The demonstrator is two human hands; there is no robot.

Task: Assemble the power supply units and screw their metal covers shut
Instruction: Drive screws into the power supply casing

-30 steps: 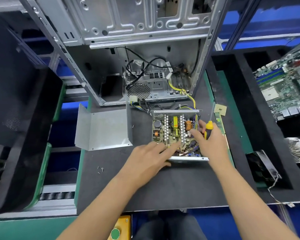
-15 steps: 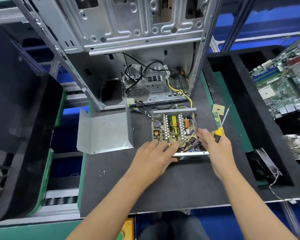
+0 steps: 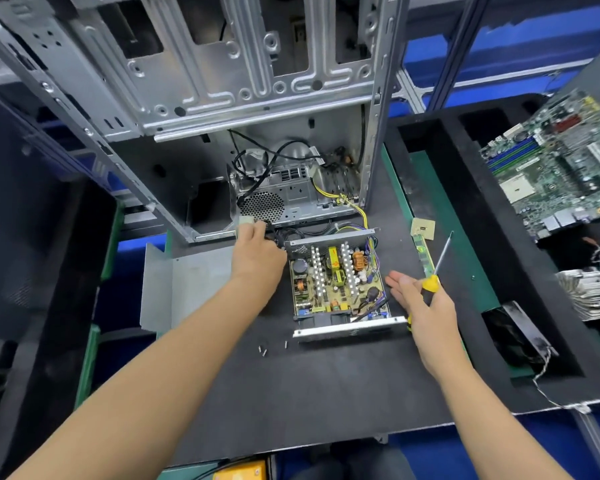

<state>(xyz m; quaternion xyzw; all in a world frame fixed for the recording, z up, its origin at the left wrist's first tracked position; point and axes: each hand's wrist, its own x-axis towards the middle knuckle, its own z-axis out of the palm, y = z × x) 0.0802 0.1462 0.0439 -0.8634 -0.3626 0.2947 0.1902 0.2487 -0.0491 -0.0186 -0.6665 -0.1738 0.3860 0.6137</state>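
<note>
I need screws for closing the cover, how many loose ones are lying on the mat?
3 loose screws: two side by side on the black mat left of the power supply's near edge, one closer to it. More could be hidden under the arms.

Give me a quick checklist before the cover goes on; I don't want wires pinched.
1. Cables clear of the open power supply unit edges: not ok, left hand grips the cable bundle at its far-left corner.
2. Metal cover within reach: ok, lies left of the unit.
3. Screwdriver ready: ok, held in right hand.
4. Screws available: ok, loose on the mat.
5. Board seated: cannot tell.
</note>
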